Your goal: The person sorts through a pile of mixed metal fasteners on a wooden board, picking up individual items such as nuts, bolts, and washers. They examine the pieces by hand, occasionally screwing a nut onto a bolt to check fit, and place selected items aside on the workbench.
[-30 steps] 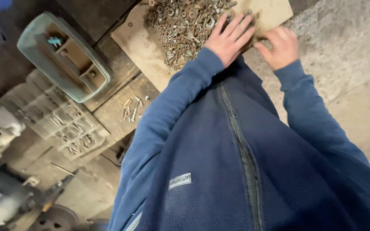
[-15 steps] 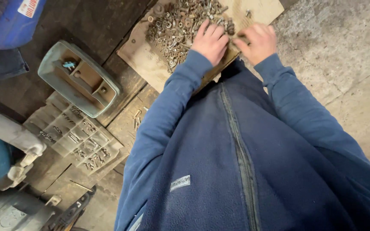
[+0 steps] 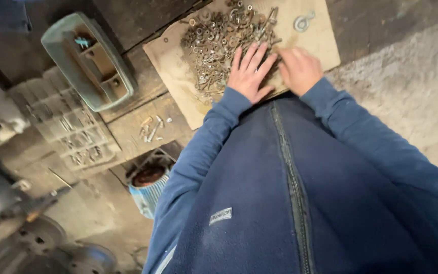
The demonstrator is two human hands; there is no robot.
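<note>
Head view, looking steeply down past a dark blue fleece jacket (image 3: 280,203) with a zip in the middle. Left hand (image 3: 249,76) lying flat, palm down, fingers (image 3: 252,53) spread wide and straight, resting on the near edge of a pile of nuts, washers and bolts (image 3: 219,35); nothing pinched or held, only touching the top of the metal pieces. Right hand (image 3: 300,68) just beside it, more curled, knuckles up; fingertips hidden under the hand, so impossible to tell if some small piece is caught there. Pile spread on a brown cardboard sheet (image 3: 178,71), which lies on a dark wooden bench. Bulk of the pile lying ahead and a bit to the left of the left fingers, running away from the body across the sheet, so the left hand clearly nearer to it than the right. One larger ring-shaped washer (image 3: 300,23) apart from the pile, near the far edge of the cardboard, ahead of the right hand. Further to the left: a few loose screws (image 3: 150,129) on the wood, a grey-green plastic case (image 3: 89,61) lying open, and a clear compartment organiser (image 3: 77,132) with small parts inside. Below, a blue round container (image 3: 148,190) on the floor, blurred.
</note>
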